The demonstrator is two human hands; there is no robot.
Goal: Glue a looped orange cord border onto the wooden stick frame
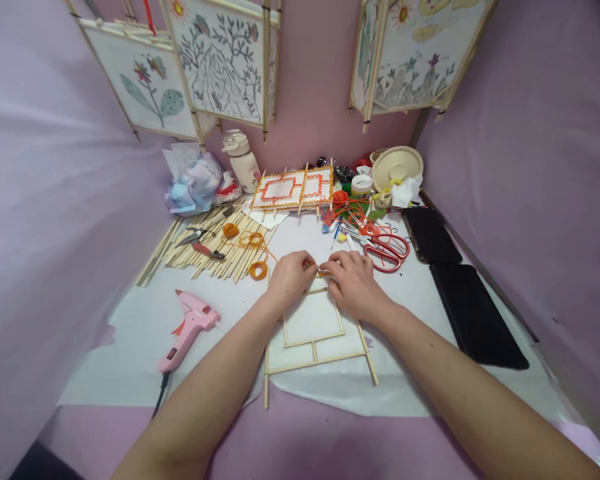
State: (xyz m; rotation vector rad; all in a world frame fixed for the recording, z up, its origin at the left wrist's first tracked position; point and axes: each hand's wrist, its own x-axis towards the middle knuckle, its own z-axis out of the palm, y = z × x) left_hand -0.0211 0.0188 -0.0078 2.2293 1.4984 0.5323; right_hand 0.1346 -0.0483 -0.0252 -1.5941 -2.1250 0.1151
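In the head view, the stick frame (315, 340), already joined, lies on the surface (125, 340), its lower bars (315, 363) yet plain, unlike the orange-edged panel (280, 190) behind. The left hand (293, 277) pinches, seemingly on orange yarn (231, 231); the right hand's (355, 283) grip I cannot tell.

We take this for a small craft workspace, walled by purple sheeting (40, 200). Stick-framed painted panels (223, 67) hang at the far side; the covered table (130, 360) bears thin sticks (207, 267) and a glue gun (190, 331) left, red-handled scissors (371, 240) right, and a stick frame (314, 340) near us.
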